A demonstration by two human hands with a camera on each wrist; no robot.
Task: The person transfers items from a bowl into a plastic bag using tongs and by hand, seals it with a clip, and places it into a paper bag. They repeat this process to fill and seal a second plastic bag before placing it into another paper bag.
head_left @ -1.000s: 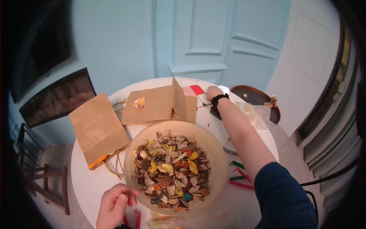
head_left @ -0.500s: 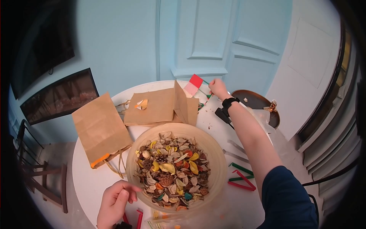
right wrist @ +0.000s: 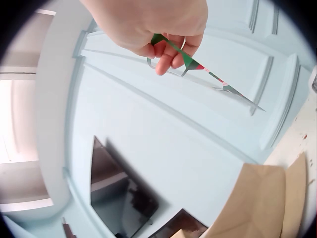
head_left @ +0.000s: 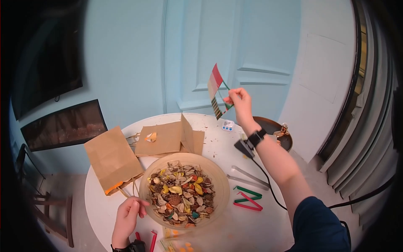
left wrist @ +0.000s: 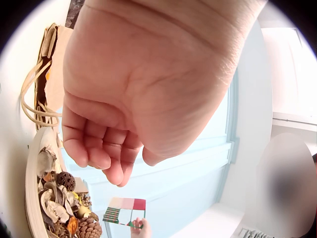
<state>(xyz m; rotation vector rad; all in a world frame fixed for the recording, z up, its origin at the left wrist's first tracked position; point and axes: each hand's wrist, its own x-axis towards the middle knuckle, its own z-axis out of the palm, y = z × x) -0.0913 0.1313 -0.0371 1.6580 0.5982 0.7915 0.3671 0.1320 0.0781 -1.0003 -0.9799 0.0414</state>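
High over the far side of the table, my right hand (head_left: 240, 107) pinches a thin patterned card sheet (head_left: 215, 80) by its green edge. The sheet has red, pink and green-striped patches and an open gap in it; in the right wrist view it is seen nearly edge-on. My left hand (head_left: 126, 218) hangs with loosely curled fingers beside the left rim of a wide bowl (head_left: 222, 193), holding nothing. Dried potpourri (head_left: 180, 195) with pinecones, pale petals and yellow, orange and teal pieces fills the bowl.
Brown paper bags (head_left: 111, 157) lie left of and behind the bowl. Metal tongs (head_left: 252, 179) and red and green bag clips (head_left: 247, 198) lie to the right. A small white device (head_left: 227, 125) with blue buttons sits at the back, near a dark tray (head_left: 268, 126).
My right hand has lifted the patterned sheet from the table's far side and raised it upward. My left hand stays beside the bowl. The head view has tilted up.
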